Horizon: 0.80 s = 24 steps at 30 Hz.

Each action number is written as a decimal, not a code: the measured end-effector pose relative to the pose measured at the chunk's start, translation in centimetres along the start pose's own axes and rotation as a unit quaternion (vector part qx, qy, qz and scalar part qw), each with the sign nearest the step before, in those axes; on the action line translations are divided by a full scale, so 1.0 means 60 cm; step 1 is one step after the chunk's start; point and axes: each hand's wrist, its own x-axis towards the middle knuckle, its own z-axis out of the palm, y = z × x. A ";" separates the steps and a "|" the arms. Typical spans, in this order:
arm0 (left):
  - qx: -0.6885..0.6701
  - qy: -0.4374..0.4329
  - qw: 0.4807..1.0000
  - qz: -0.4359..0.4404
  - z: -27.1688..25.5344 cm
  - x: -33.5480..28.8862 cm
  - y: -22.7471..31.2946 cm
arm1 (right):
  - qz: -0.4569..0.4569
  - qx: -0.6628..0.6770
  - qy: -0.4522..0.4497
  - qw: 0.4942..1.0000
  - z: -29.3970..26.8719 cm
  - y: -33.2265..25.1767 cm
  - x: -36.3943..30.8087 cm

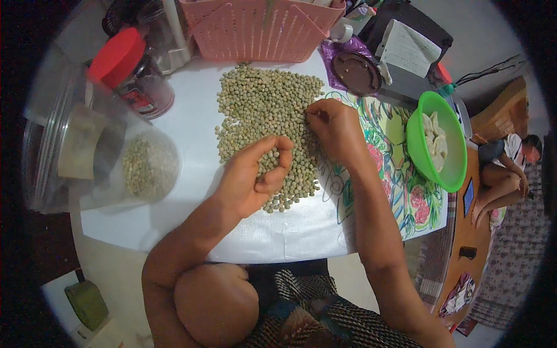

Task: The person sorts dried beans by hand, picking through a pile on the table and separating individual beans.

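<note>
A wide, flat layer of dried green peas (261, 93) covers the middle of the white table cover. My left hand (246, 177) hovers over the lower left part of the peas, its fingers curled in toward the palm and peas showing through the gap by the thumb. Whatever lies in that palm, if anything, is hidden. At the right edge of the layer, my right hand (336, 127) is closed in a pinch with the fingertips down by the peas. I cannot make out what is between them.
To the left lies a large clear jar (104, 145) with more peas inside, near a red-lidded jar (139, 75). A pink basket (255, 35) stands behind the peas. Right are a brown lid (357, 74) and a green bowl (419, 136) of pale pieces. Another person (505, 162) sits far right.
</note>
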 end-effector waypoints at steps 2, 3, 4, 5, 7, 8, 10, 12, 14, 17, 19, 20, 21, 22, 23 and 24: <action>-0.001 0.000 1.000 0.005 0.002 0.000 0.000 | 0.027 0.041 0.008 0.999 -0.002 0.004 -0.002; 0.001 -0.003 1.000 0.003 0.002 0.000 0.000 | 0.027 0.041 0.008 0.999 -0.006 0.005 -0.003; 0.003 -0.005 1.000 0.001 0.002 0.000 0.000 | 0.029 0.051 0.009 0.998 -0.011 0.005 -0.003; 0.002 -0.005 1.000 0.001 0.003 0.001 0.000 | 0.030 0.062 0.010 0.998 -0.015 0.003 -0.003; 0.018 -0.010 1.000 -0.007 0.003 0.001 0.001 | 0.059 0.125 0.005 0.990 -0.021 -0.004 -0.002; 0.018 -0.009 1.000 -0.006 0.004 0.001 0.001 | 0.087 0.187 0.001 0.979 -0.024 -0.010 -0.002; 0.027 -0.010 0.999 -0.023 0.010 0.000 0.001 | 0.078 0.265 -0.057 0.959 -0.039 -0.033 -0.007; 0.001 0.002 1.000 -0.017 0.000 -0.001 -0.004 | 0.051 0.427 -0.164 0.888 -0.037 -0.061 -0.016; -0.024 0.006 1.000 -0.016 0.000 0.000 -0.006 | 0.044 0.440 -0.174 0.880 -0.038 -0.069 -0.016; -0.021 0.000 1.000 -0.022 0.004 0.000 -0.003 | 0.038 0.431 -0.111 0.895 -0.038 -0.049 -0.011; -0.005 -0.016 1.000 -0.007 0.001 0.004 -0.003 | 0.090 0.374 -0.030 0.922 -0.045 -0.024 -0.003; -0.004 -0.016 1.000 -0.008 0.001 0.004 -0.003 | 0.111 0.346 0.002 0.932 -0.038 -0.012 0.000; -0.006 -0.018 1.000 -0.010 0.001 0.004 -0.002 | 0.111 0.346 0.002 0.932 -0.030 0.001 0.000; -0.007 -0.019 1.000 -0.013 -0.001 0.004 -0.002 | 0.081 0.254 0.016 0.964 -0.021 0.007 0.000; -0.008 -0.019 1.000 -0.013 -0.002 0.004 -0.003 | 0.050 0.158 0.030 0.986 -0.017 0.010 -0.001; -0.009 -0.022 1.000 -0.013 -0.003 0.004 -0.003 | 0.005 0.057 0.024 0.998 -0.018 0.011 -0.004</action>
